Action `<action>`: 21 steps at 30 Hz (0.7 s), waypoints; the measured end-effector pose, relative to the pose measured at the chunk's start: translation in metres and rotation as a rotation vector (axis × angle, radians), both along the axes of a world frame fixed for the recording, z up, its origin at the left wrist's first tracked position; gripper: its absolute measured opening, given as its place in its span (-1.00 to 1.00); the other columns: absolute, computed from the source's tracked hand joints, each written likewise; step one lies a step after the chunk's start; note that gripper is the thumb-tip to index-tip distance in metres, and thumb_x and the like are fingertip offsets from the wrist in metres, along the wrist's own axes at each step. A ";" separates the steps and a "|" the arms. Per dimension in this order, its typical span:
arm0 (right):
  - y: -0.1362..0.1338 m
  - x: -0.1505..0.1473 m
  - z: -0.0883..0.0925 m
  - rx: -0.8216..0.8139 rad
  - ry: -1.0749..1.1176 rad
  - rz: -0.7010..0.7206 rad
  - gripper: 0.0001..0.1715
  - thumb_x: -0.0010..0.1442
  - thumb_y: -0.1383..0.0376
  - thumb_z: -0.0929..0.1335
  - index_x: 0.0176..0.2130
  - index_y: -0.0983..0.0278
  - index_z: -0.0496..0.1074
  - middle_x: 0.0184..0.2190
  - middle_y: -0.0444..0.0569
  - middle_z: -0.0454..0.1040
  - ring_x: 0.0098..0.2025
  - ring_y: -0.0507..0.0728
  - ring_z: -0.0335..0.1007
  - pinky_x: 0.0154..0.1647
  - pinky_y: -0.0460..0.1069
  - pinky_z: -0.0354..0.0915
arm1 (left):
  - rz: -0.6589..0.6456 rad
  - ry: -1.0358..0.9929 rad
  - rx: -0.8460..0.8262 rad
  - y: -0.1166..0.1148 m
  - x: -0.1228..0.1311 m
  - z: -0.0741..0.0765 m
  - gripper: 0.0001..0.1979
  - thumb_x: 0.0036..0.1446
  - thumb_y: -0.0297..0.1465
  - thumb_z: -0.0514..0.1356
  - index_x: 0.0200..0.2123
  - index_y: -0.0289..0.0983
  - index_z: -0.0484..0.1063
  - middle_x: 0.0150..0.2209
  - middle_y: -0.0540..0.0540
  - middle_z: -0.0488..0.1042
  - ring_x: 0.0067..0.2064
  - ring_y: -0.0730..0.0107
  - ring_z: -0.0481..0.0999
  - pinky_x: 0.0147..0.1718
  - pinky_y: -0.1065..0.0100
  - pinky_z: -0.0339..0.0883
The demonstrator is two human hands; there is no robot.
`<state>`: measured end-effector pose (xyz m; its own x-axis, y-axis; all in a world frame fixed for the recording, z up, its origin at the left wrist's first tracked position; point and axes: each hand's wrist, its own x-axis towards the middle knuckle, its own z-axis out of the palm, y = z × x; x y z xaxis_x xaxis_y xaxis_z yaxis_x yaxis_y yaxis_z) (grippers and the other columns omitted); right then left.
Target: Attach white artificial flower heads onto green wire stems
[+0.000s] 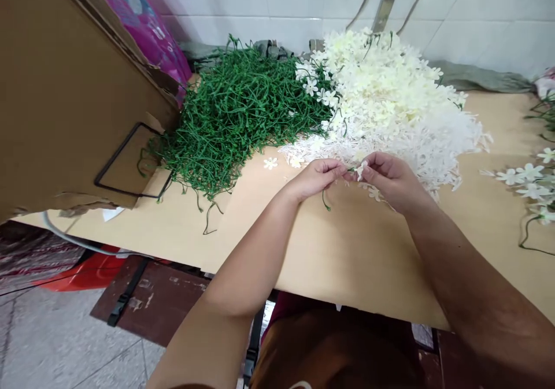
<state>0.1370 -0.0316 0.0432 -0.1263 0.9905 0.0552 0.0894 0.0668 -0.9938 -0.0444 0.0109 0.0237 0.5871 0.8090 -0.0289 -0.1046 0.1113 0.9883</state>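
Note:
My left hand point(315, 178) is closed in a pinch on a thin green plastic stem point(325, 199) whose curved end hangs below the fingers. My right hand point(388, 180) is closed too, pinching a small white artificial flower point(361, 169) right at the stem's tip. The two hands meet fingertip to fingertip above the tan table point(347, 250). Just behind them lies a big heap of white flower parts point(390, 100), and to the left of that a heap of green stems point(234, 117).
A brown cardboard box point(65, 88) stands at the left on the table edge. Several stems with white flowers on them point(531, 186) lie at the right. A loose white flower point(270, 163) rests by the green heap. White tiled wall behind; a red object under the table.

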 end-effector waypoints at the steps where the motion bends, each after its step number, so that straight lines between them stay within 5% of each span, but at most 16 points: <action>1: -0.002 0.000 -0.002 -0.019 0.034 0.001 -0.47 -0.08 -0.12 0.53 -0.45 0.22 0.38 -0.54 -0.15 0.43 -0.48 0.02 0.34 -0.40 -0.03 0.30 | 0.009 -0.017 0.001 -0.001 0.001 0.000 -0.64 -0.07 -0.09 0.39 -0.49 -0.29 0.54 -0.67 0.05 0.28 -0.59 0.57 0.22 -0.59 0.47 0.09; 5: -0.004 -0.001 -0.007 -0.075 0.127 -0.004 -0.44 -0.14 -0.14 0.54 -0.44 0.22 0.38 -0.52 -0.15 0.46 -0.43 0.04 0.42 -0.26 0.00 0.38 | 0.044 -0.035 -0.037 -0.003 0.004 0.003 -0.72 -0.09 -0.21 0.44 -0.47 -0.29 0.52 -0.65 0.05 0.31 -0.50 0.51 0.36 -0.50 0.46 0.21; 13: -0.004 -0.003 -0.011 -0.076 0.152 0.000 -0.44 -0.16 -0.11 0.56 -0.45 0.24 0.38 -0.52 -0.15 0.45 -0.41 0.01 0.40 -0.29 -0.04 0.38 | 0.063 0.035 -0.033 -0.002 0.003 -0.004 -0.51 -0.17 -0.01 0.42 -0.48 -0.31 0.39 -0.65 0.13 0.22 -0.63 0.66 0.10 -0.65 0.49 -0.09; 21: -0.003 -0.007 -0.017 -0.030 0.209 -0.056 -0.43 -0.17 -0.12 0.56 -0.45 0.23 0.37 -0.53 -0.16 0.44 -0.44 0.00 0.39 -0.31 -0.05 0.36 | 0.089 0.020 -0.059 0.000 0.004 -0.006 -0.55 -0.06 -0.07 0.39 -0.45 -0.31 0.33 -0.60 0.12 0.26 -0.63 0.68 0.14 -0.64 0.50 0.02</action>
